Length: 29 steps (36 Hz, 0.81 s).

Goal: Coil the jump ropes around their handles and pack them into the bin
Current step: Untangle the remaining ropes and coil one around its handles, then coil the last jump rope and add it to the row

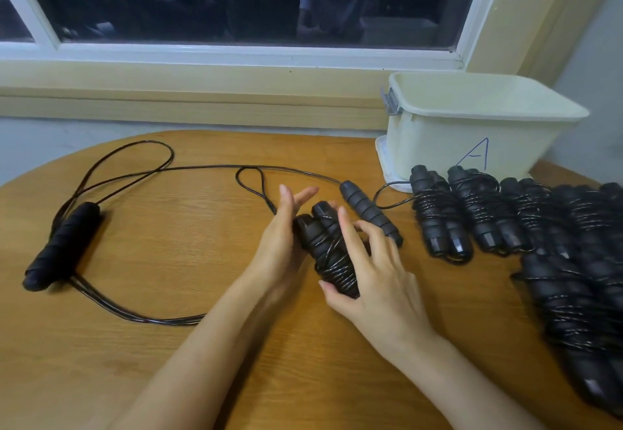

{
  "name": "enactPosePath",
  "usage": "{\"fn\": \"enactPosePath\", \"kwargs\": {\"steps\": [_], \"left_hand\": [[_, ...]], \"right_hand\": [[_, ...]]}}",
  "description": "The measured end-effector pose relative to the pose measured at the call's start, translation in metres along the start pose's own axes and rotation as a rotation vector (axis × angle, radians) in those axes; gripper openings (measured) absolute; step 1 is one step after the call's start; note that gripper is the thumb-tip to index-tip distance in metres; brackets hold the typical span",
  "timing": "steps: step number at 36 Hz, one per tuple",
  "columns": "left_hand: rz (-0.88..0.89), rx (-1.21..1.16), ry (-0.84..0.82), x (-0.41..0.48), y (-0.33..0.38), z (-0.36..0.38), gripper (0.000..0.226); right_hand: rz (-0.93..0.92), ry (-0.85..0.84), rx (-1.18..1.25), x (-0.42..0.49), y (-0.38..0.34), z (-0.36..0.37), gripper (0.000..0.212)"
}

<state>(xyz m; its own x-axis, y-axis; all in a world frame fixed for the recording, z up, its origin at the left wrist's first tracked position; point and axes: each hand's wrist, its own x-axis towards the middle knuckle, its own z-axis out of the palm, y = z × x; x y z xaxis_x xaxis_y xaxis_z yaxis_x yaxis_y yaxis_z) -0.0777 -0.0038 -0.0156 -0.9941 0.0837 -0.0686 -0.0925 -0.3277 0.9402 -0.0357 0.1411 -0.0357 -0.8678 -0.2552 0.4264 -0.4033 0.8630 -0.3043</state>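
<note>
A coiled jump rope (328,254), black, with its cord wound round both handles, sits between my hands just above the wooden table (168,345). My left hand (281,237) lies against its left side with straight, spread fingers. My right hand (374,278) grips it from the right, thumb at the lower end and fingers curled over the top. An uncoiled rope lies on the table, one handle (62,247) at the left, the other handle (369,214) just behind my right hand, and its cord (135,160) looping across the back. The cream bin (472,126), marked "A", stands at the back right.
Several coiled black ropes (505,220) lie in rows along the table's right side, in front of the bin and down toward the near edge. A window sill and wall run behind the table. The bin's lid (384,160) lies under it.
</note>
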Motion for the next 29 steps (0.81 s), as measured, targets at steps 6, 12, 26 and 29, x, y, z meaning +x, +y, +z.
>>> {"fn": "enactPosePath", "kwargs": {"steps": [6,12,26,29], "left_hand": [[0.301,0.36,0.201,0.001,-0.005,-0.007,0.051],[0.448,0.698,0.212,-0.006,-0.015,-0.005,0.032],[0.302,1.318,0.008,-0.039,-0.055,0.034,0.043],[0.268,1.433,-0.02,-0.041,-0.058,0.035,0.046]], "right_hand": [[0.06,0.083,-0.004,0.002,0.008,-0.025,0.092],[0.267,0.098,-0.17,-0.026,0.04,-0.062,0.099],[0.407,0.089,-0.46,-0.084,0.086,-0.067,0.088],[0.448,0.068,-0.447,-0.085,0.089,-0.063,0.091]]}}
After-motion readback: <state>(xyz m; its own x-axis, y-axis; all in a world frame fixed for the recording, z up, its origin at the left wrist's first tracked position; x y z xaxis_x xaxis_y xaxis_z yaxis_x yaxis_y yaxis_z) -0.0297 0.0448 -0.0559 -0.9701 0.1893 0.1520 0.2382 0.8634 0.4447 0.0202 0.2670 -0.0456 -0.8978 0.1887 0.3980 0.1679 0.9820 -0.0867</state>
